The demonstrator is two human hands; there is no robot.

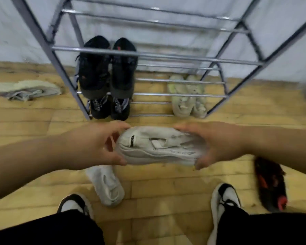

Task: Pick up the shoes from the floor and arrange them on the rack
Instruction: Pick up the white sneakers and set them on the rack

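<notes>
I hold a white sneaker (157, 147) sideways above the wooden floor, just in front of the metal shoe rack (148, 54). My left hand (95, 145) grips its heel end and my right hand (217, 142) grips its toe end. A second white sneaker (108, 186) lies on the floor below. A black and red shoe (270, 184) lies on the floor at the right. On the rack, a black pair (108, 68) sits on a middle tier, another black pair (109, 108) is below it, and a pale green pair (189, 96) rests low on the right.
A grey and white shoe (26, 90) lies on the floor left of the rack. My own feet in black and white sneakers (224, 197) stand at the bottom. A white wall is behind the rack. The rack's upper rails (154, 22) hold nothing.
</notes>
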